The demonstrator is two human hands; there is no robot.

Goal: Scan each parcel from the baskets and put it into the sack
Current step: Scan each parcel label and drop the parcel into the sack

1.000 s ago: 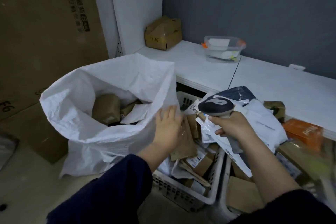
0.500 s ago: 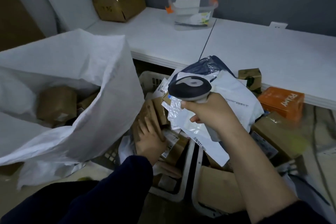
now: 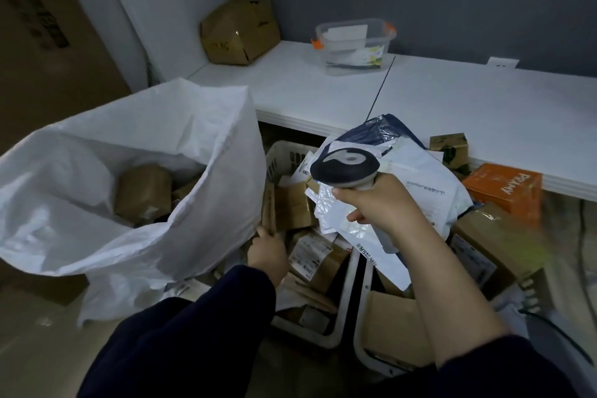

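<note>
Brown cardboard parcel (image 3: 268, 203) stands on edge, long axis upright, just beside the sack (image 3: 210, 203) — left hand (image 3: 268, 250) is nearest and grips its lower end; right hand (image 3: 384, 208), farther from the sack, clamps the scanner (image 3: 345, 166) above.

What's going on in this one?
A person is sorting parcels. The right hand grips a handheld scanner. The left hand reaches down into the left basket and holds a flat brown parcel by its lower end, right beside the white sack. The sack stands open with brown parcels already inside. The held parcel is not yet in the sack.
</note>
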